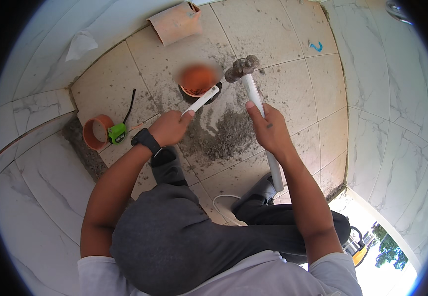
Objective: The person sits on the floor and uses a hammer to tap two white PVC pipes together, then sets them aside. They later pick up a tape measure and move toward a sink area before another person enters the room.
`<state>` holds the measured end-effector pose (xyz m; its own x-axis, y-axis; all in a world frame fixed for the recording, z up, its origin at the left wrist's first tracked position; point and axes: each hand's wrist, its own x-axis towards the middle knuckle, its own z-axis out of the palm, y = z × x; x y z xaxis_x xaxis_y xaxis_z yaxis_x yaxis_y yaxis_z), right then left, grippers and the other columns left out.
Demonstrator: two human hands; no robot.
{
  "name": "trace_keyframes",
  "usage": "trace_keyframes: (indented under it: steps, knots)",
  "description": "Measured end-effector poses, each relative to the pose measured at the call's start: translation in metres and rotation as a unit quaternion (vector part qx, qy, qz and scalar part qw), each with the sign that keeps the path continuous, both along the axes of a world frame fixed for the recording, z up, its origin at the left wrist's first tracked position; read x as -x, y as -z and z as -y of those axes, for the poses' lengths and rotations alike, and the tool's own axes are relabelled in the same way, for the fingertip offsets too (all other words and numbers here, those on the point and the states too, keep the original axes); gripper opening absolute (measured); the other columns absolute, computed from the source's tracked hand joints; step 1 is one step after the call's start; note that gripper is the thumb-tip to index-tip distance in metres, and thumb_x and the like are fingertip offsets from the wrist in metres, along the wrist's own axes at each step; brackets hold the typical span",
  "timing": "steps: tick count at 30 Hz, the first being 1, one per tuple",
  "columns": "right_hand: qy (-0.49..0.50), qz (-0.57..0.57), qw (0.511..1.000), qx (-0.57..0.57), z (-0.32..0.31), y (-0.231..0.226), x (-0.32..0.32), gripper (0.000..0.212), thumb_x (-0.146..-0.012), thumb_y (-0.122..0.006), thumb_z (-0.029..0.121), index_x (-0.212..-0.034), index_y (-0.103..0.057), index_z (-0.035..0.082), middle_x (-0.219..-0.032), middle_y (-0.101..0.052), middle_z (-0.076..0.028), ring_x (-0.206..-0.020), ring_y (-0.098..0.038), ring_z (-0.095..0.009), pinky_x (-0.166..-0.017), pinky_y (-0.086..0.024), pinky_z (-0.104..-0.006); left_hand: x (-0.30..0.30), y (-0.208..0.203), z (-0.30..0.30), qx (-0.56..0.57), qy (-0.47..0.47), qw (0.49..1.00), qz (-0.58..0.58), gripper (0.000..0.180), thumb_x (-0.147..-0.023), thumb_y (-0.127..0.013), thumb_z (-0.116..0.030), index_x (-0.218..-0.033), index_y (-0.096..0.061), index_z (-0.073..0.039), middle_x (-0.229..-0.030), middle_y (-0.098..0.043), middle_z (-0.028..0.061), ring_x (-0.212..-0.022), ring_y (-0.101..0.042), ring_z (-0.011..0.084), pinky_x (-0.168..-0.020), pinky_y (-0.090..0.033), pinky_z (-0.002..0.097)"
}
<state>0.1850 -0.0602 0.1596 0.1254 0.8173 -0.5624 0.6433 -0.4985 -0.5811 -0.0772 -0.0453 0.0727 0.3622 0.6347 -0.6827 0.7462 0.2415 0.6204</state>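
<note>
My left hand (170, 127) is closed around a flat white bar (201, 99) with a rounded end and a small dark spot near its tip. The bar's far end reaches the right edge of an orange pipe (195, 81) set in the floor; whether it touches the rim I cannot tell. My right hand (272, 129) grips a hammer (253, 89) by its white handle, thumb along the shaft. The hammer's rough, dirty metal head is raised to the right of the pipe. Blur covers part of the pipe's opening.
Grey rubble (226, 135) is scattered over the tiled floor around the pipe. A cut orange pipe piece (177, 23) lies at the back wall. At left are an orange pipe ring (94, 133) and a green tape measure (117, 133). A blue scrap (316, 47) lies far right.
</note>
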Motion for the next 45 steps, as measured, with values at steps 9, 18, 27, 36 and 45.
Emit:
trace_keyframes:
  steps: [9,18,27,36,45]
  knots:
    - [-0.111,0.073,0.991,0.023,0.000,-0.002,0.033,0.050,-0.096,-0.053,0.044,-0.086,-0.058,-0.005,-0.070,-0.062,-0.026,-0.071,-0.064,-0.044,-0.065,-0.049,-0.0483,0.015,0.019,0.007,-0.041,0.023,0.999,0.014,0.070,-0.100,-0.035,-0.054,-0.068,-0.057,0.005,-0.057,-0.051,0.0202,-0.054,-0.051,0.0376,-0.059,-0.042,0.0473]
    - [-0.101,0.076,0.992,0.007,0.014,0.010,0.040,0.048,-0.096,-0.053,0.043,-0.087,-0.057,-0.004,-0.073,-0.063,-0.028,-0.072,-0.064,-0.045,-0.066,-0.049,-0.0516,0.024,0.032,0.015,-0.007,-0.019,0.999,0.039,0.066,-0.101,-0.039,-0.053,-0.071,-0.054,0.004,-0.056,-0.046,0.0132,-0.052,-0.043,0.0274,-0.057,-0.040,0.0420]
    - [-0.074,0.068,0.993,0.058,0.006,0.008,0.007,0.058,-0.096,-0.049,0.052,-0.085,-0.061,-0.004,-0.070,-0.064,-0.022,-0.070,-0.066,-0.038,-0.065,-0.050,-0.0448,-0.008,-0.023,0.001,-0.100,0.059,0.986,-0.123,0.062,-0.100,-0.039,-0.050,-0.079,-0.060,0.004,-0.071,-0.059,0.0272,-0.070,-0.060,0.0425,-0.065,-0.046,0.0482]
    - [-0.081,0.076,0.994,-0.010,-0.006,-0.011,-0.004,0.054,-0.096,-0.053,0.048,-0.080,-0.058,-0.004,-0.065,-0.060,-0.021,-0.061,-0.061,-0.036,-0.059,-0.046,-0.0434,-0.002,0.004,0.009,-0.018,-0.057,0.998,0.017,0.067,-0.100,-0.038,-0.055,-0.070,-0.053,0.004,-0.057,-0.044,0.0138,-0.053,-0.044,0.0281,-0.056,-0.038,0.0412]
    - [-0.139,0.066,0.988,-0.032,-0.029,-0.034,0.019,0.054,-0.097,-0.053,0.047,-0.076,-0.056,-0.003,-0.063,-0.058,-0.022,-0.059,-0.060,-0.036,-0.057,-0.045,-0.0439,0.005,0.020,0.016,0.036,-0.117,0.989,0.087,0.066,-0.097,-0.040,-0.060,-0.067,-0.052,-0.003,-0.053,-0.044,0.0019,-0.044,-0.043,0.0146,-0.046,-0.038,0.0326]
